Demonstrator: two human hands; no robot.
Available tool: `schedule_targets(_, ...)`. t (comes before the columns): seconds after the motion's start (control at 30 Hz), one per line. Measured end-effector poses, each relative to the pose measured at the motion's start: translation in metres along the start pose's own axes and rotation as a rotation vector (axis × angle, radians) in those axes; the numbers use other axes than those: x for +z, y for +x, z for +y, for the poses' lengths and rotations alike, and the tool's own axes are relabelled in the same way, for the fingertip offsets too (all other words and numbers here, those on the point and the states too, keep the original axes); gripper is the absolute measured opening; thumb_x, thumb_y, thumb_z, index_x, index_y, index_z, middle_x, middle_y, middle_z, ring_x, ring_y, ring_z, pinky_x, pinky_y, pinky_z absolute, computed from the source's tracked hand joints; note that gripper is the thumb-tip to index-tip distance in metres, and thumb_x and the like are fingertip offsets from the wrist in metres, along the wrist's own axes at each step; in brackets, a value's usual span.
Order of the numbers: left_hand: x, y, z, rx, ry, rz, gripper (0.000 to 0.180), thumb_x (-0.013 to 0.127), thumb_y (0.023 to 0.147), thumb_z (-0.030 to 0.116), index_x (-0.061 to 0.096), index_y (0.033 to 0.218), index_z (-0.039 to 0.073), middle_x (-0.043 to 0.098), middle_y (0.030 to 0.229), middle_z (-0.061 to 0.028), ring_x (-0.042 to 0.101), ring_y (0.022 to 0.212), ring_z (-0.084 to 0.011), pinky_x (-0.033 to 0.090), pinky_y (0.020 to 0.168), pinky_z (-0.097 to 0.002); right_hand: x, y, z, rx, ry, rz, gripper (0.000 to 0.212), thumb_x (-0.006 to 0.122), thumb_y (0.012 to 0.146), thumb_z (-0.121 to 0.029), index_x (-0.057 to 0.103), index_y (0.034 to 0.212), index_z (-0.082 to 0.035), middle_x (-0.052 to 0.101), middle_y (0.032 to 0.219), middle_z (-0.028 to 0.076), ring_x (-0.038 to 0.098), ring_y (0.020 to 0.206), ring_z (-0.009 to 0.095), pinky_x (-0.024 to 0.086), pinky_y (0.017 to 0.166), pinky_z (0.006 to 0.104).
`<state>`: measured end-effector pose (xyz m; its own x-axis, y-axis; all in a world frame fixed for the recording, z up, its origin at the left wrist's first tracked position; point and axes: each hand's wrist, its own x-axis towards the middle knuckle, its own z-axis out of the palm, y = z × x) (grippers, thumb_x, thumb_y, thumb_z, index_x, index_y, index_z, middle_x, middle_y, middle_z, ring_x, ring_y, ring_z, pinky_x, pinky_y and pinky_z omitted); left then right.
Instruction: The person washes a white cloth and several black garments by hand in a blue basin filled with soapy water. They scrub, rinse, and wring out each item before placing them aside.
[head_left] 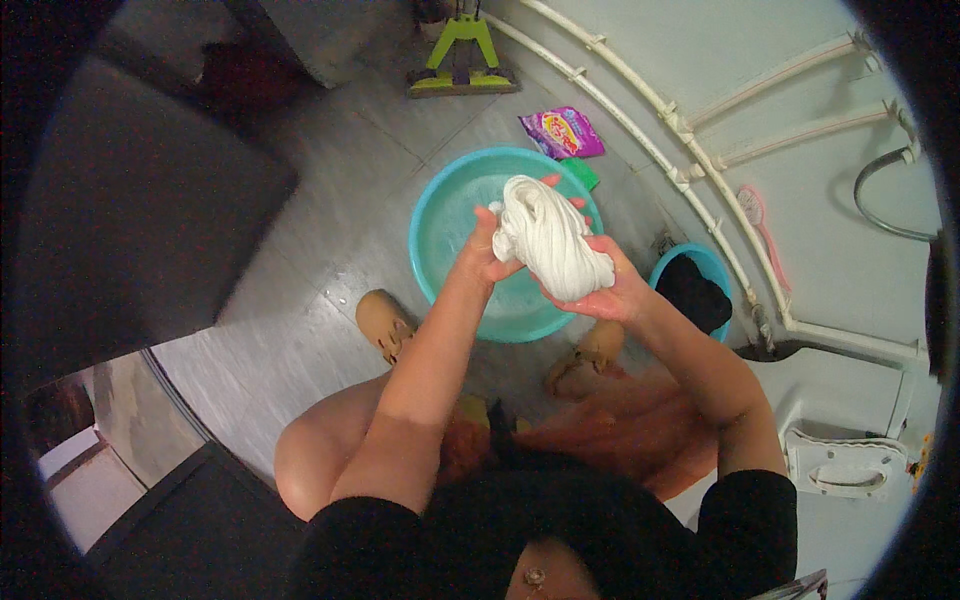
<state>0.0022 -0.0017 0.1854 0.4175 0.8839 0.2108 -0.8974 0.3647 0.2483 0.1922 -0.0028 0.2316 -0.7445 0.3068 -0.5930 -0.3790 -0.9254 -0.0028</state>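
Handling of a bunched, loosely twisted white fabric bundle point(550, 240), held above a round turquoise plastic basin point(430, 215) on a grey tiled floor point(350, 180): the left grip point(487, 250) cups its left side, while the right grip point(622, 285) clasps its lower right end. The step in hand appears to be gathering the fabric for squeezing; the next move would likely call for firmer pressure from both sides, with the bundle kept over the basin.

Room left of basin point(455, 240); bucket point(711, 262) blocks right.
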Motion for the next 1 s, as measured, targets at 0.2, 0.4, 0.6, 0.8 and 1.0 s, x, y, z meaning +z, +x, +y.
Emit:
schedule_targets(0.2, 0.007, 0.001, 0.011, -0.023, 0.181, 0.256, 0.075, 0.072, 0.076, 0.052, 0.048, 0.124, -0.001, 0.059, 0.119, -0.0245, 0.059, 0.111, -0.0366, 0.046, 0.098, -0.0498, 0.021, -0.017, 0.001, -0.071, -0.204, -0.04, 0.061, 0.063, 0.089, -0.031, 0.034, 0.142, -0.019, 0.045, 0.14, 0.005, 0.046, 0.126, 0.027, 0.035, 0.106, 0.0502)
schedule_targets(0.4, 0.031, 0.003, 0.012, -0.129, -0.019, 0.445, 0.045, 0.068, 0.085, 0.04, 0.061, 0.103, 0.0, 0.065, 0.105, -0.0181, 0.062, 0.105, -0.0349, 0.049, 0.093, -0.0497, 0.029, -0.033, -0.003, -0.042, -0.417, -0.073, 0.072, 0.07, 0.085, -0.028, 0.031, 0.145, -0.015, 0.042, 0.143, 0.006, 0.044, 0.129, 0.025, 0.033, 0.108, 0.0484)
schedule_targets(0.6, 0.018, 0.003, 0.013, -0.271, 0.186, 0.454, 0.041, 0.073, 0.082, 0.027, 0.055, 0.106, 0.0, 0.065, 0.099, -0.0197, 0.066, 0.088, -0.0293, 0.055, 0.081, -0.0437, 0.029, -0.019, 0.01, -0.073, -0.971, -0.005, 0.08, 0.076, 0.08, -0.021, 0.028, 0.143, -0.007, 0.047, 0.135, 0.008, 0.046, 0.124, 0.022, 0.038, 0.104, 0.0364)
schedule_targets(0.8, 0.009, 0.002, 0.005, -0.343, 0.595, 0.561, 0.03, 0.074, 0.077, 0.022, 0.06, 0.095, 0.001, 0.065, 0.092, -0.014, 0.066, 0.081, -0.0253, 0.054, 0.07, -0.0375, 0.005, 0.015, 0.033, -0.315, -1.256, 0.197, 0.092, 0.083, 0.071, -0.025, 0.027, 0.14, -0.002, 0.048, 0.13, 0.01, 0.049, 0.119, 0.02, 0.04, 0.1, 0.0358)
schedule_targets(1.0, 0.008, 0.003, -0.01, -0.145, 1.22, 0.746, 0.031, 0.076, 0.066, 0.019, 0.061, 0.087, 0.001, 0.065, 0.08, -0.0101, 0.064, 0.073, -0.0202, 0.052, 0.065, -0.0351, -0.012, 0.041, 0.045, -0.52, -1.561, 0.588, 0.106, 0.088, 0.056, -0.035, 0.028, 0.137, 0.0, 0.048, 0.128, 0.015, 0.051, 0.117, 0.025, 0.043, 0.098, 0.0367)
